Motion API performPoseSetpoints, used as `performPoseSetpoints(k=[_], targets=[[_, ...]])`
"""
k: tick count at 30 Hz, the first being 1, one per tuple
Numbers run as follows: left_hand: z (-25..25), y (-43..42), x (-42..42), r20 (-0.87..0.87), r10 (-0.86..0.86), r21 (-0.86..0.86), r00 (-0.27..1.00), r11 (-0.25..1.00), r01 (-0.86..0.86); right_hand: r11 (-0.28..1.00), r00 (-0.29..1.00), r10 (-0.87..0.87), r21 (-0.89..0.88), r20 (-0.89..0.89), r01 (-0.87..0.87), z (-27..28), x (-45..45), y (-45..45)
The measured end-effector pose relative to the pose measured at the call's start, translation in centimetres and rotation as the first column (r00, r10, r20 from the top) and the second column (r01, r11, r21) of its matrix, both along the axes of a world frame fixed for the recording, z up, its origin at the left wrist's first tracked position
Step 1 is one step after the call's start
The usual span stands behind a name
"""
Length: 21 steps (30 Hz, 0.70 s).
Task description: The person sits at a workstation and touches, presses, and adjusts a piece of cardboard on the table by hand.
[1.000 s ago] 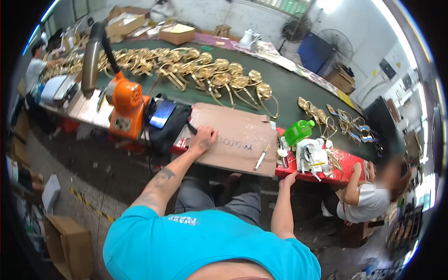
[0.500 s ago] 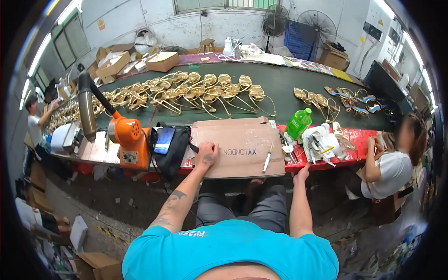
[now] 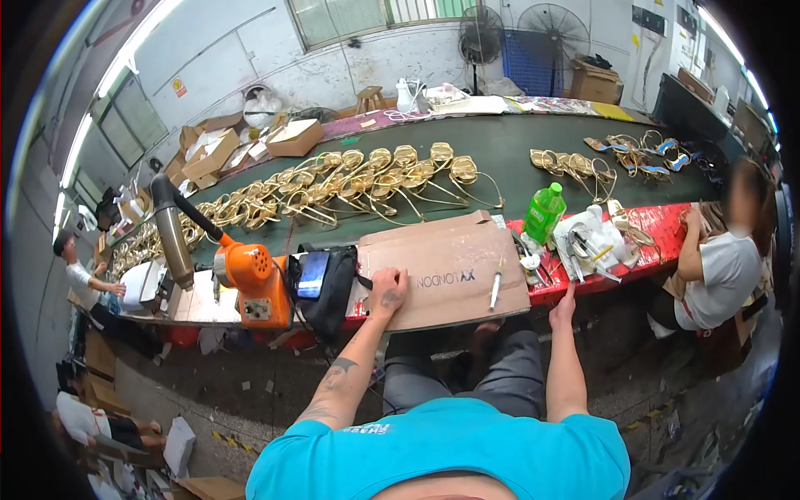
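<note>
My left hand [image 3: 389,289] rests on the left part of a flat cardboard sheet [image 3: 442,258] printed with "XY LONDON". Its fingers are curled in, and nothing shows in them. At the table's front edge, right of the sheet, is my right hand [image 3: 563,310], one finger stretched up against the edge and the others partly hidden; I see nothing held. A slim white pen-like tool [image 3: 496,287] lies on the cardboard between my hands. Beyond my right hand are a green bottle [image 3: 544,213] and white cloth or paper with metal tools [image 3: 587,247].
An orange heat blower [image 3: 254,279] with a metal nozzle stands left of a black bag [image 3: 329,304] carrying a phone [image 3: 312,275]. Gold sandals [image 3: 375,179] line the green conveyor belt [image 3: 492,137]. A co-worker [image 3: 721,258] sits at right; another person [image 3: 87,279] stands far left.
My view has tilted and shifted, so the bench appears farther right and lower. Both my hands keep their places on the cardboard and table edge. The far-left person's arms have moved.
</note>
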<state>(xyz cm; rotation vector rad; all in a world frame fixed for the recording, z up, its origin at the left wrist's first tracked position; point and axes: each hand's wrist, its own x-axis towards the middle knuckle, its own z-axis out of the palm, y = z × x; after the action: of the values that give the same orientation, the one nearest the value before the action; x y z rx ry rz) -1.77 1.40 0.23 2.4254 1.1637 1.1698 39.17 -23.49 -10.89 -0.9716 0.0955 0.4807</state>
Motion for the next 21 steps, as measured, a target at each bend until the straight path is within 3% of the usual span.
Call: performPoseSetpoints(k=[10, 13, 19, 21], targets=[[-0.7, 0.6, -0.1, -0.025, 0.013, -0.019, 1.0, 1.0, -0.014, 0.999, 1.0, -0.011, -0.034, -0.002, 0.011, 1.8, -1.6, -0.1], [-0.3, 0.6, -0.3, -0.073, 0.012, -0.091, 0.997, 0.996, -0.019, 0.994, 0.999, -0.019, -0.103, 0.03, 0.022, -2.4, 0.5, 0.4], [-0.3, 0.6, -0.4, -0.058, -0.041, -0.049, 0.997, 0.998, 0.038, 0.984, 0.996, -0.073, -0.159, 0.052, 0.08, 0.3, -1.3, 0.5], [0.2, 0.4, -0.5, -0.073, -0.004, -0.096, 0.997, 0.995, -0.003, 0.998, 0.998, -0.05, -0.045, 0.03, 0.051, 2.3, -2.2, 0.3]])
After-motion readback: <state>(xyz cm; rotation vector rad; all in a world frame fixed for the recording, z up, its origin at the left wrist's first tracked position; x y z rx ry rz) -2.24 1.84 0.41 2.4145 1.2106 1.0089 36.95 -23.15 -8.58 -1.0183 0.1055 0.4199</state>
